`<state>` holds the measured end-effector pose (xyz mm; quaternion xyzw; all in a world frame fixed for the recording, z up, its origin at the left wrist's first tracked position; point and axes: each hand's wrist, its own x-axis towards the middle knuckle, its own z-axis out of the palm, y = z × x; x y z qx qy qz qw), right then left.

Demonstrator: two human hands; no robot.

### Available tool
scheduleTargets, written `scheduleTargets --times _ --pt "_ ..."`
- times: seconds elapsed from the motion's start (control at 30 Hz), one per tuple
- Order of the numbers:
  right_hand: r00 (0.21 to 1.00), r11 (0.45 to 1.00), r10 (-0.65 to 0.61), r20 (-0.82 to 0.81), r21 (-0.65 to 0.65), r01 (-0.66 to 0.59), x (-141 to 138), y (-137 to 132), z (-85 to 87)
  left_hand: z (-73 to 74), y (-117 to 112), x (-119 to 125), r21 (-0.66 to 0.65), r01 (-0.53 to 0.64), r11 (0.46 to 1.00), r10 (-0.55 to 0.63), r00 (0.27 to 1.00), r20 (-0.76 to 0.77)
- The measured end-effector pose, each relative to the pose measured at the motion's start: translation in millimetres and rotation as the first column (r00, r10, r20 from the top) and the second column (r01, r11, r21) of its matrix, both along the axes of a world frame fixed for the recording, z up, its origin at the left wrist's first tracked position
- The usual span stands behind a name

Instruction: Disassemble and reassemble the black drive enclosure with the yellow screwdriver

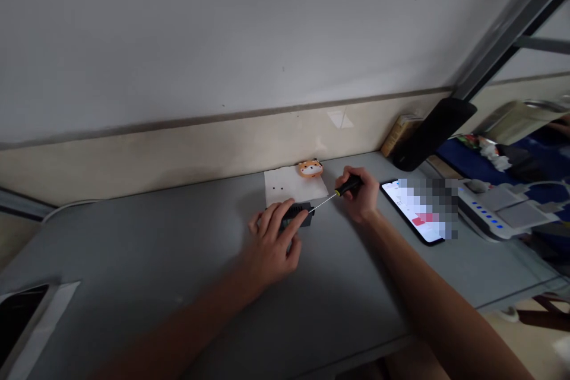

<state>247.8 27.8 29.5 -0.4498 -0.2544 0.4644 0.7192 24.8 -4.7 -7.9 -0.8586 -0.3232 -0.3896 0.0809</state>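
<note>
My left hand (276,244) is closed over a small black slotted device (304,219), which lies on the grey desk. Its fingers cover much of the device. In my right hand (361,195) is a screwdriver (348,186) with a black and yellow handle, its thin shaft slanting down to the left. The shaft's tip reaches the device's right end near my left index finger; exact contact is too small to make out. Behind the device lies a white paper sheet (290,183) with two tiny dark specks, perhaps screws. An orange animal-faced case (310,168) sits at the sheet's back corner.
To the right are a lit phone (405,202) and a white power strip (483,217) with plugs in it. A black cylinder (431,133) leans by a small box (398,130) near the wall. A white-edged object (56,314) lies at the left front.
</note>
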Motion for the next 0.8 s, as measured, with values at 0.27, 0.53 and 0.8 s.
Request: scheduleTargets --times 0.27,0.53,0.8 --pt "0.997 0.997 -0.073 0.025 -0.035 0.074 1 3 -0.4 0.1 -1 -1 0.007 -0.024 1.000 0.024 0.995 -0.097" --pt "0.891 0.990 0.138 0.433 -0.065 -0.122 -20 0 -7.6 2.0 -3 0 0.009 0.060 0.998 -0.058 0.985 -0.162" --pt "0.853 0.986 0.164 0.496 -0.066 -0.151 -19 -2 -4.6 1.2 -3 0 0.009 0.027 1.000 -0.026 0.995 -0.095"
